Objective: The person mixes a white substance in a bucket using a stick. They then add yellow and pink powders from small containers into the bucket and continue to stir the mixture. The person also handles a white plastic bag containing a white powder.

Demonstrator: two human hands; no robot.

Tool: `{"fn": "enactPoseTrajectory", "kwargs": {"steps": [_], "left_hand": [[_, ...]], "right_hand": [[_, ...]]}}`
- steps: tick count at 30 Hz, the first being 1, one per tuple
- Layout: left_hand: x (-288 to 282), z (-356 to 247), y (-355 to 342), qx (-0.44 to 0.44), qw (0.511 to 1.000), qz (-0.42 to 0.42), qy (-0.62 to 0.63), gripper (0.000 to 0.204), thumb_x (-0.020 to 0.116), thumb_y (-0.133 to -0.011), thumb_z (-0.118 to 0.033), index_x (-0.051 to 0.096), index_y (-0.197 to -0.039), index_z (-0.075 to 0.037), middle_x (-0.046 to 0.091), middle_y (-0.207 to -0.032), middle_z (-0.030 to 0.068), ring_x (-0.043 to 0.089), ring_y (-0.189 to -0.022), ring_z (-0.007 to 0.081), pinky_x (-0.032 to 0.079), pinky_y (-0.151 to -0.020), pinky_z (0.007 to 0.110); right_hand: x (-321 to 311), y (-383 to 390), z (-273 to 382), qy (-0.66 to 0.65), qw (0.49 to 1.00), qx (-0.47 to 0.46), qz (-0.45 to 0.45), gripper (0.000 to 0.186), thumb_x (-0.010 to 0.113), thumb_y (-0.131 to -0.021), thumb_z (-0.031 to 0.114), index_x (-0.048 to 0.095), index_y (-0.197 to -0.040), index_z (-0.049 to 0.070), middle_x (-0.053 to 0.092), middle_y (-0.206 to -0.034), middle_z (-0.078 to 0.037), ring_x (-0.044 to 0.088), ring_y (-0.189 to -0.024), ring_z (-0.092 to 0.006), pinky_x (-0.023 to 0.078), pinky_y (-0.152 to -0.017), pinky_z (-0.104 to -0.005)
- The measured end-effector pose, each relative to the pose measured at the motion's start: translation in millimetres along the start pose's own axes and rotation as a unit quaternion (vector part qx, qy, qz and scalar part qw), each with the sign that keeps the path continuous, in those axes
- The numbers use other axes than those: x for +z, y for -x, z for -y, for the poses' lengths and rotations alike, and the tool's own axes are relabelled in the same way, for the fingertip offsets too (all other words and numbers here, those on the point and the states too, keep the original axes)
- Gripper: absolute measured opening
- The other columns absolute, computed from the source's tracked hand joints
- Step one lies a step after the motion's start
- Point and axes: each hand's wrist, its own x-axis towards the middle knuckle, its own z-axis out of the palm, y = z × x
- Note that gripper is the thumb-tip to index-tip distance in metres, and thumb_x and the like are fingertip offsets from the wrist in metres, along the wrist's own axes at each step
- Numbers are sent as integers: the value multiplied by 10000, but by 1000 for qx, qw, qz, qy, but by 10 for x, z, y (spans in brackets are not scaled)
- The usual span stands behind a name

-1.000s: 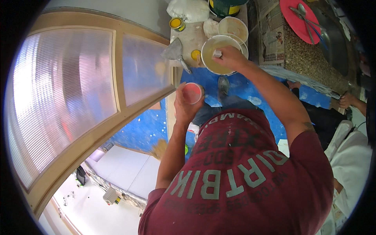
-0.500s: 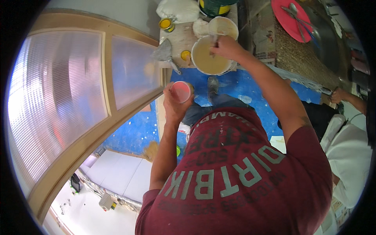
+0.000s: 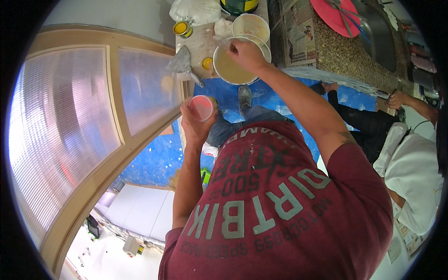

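My left hand (image 3: 191, 126) is wrapped around a small round container (image 3: 202, 108), pinkish inside. It is held in front of my waist, below the board. My right hand (image 3: 247, 55) is over a white bucket (image 3: 215, 63) of beige liquid (image 3: 233, 70). Its fingers are closed on a pale, blurred thing (image 3: 224, 45) near the bucket's far left rim; its kind is unclear. Left of the bucket lie a yellow lid (image 3: 207, 63) and a wide scraper (image 3: 180, 60), its handle overhanging the board's edge.
A yellow tin (image 3: 182, 29), a white bag (image 3: 196, 11), a dark green bucket (image 3: 239, 5) and another white tub (image 3: 252, 27) stand behind. At right is a speckled counter (image 3: 338, 56) with a pink plate (image 3: 326, 16). Another person (image 3: 413, 163) is at right; a framed ribbed panel (image 3: 70, 98) at left.
My right hand has moved from over the middle of the bucket toward its far rim, with the pale thing in it. My left hand still holds the small container. The whole view has shifted slightly.
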Motion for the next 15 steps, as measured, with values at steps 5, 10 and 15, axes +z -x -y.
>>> {"fn": "enactPoseTrajectory", "kwargs": {"steps": [5, 10, 15], "left_hand": [[-59, 25, 17, -9, 1000, 8, 7, 819, 938, -725, -247, 488, -1372, -25, 645, -1222, 191, 659, -1122, 323, 527, -987, 427], [-62, 73, 40, -8, 1000, -4, 7, 811, 936, -722, -242, 491, -1366, -26, 640, -1232, 188, 658, -1125, 318, 527, -985, 423], [-145, 89, 51, -4, 1000, 5, -1, 818, 938, -719, -224, 478, -1366, -29, 654, -1206, 210, 668, -1121, 353, 535, -973, 436]], "right_hand": [[-88, 161, -135, 37, 994, -43, 90, 276, 674, -932, 311, 686, -978, 39, 730, -883, -206, 701, -851, -439, 547, -764, -545], [-51, 36, -145, 19, 998, -42, 43, 298, 650, -947, 319, 688, -1030, 35, 726, -890, -223, 696, -861, -454, 551, -768, -541], [-174, 214, -12, -7, 998, -40, 50, 344, 699, -935, 341, 699, -1060, 21, 731, -889, -231, 707, -831, -431, 559, -753, -519]]}}
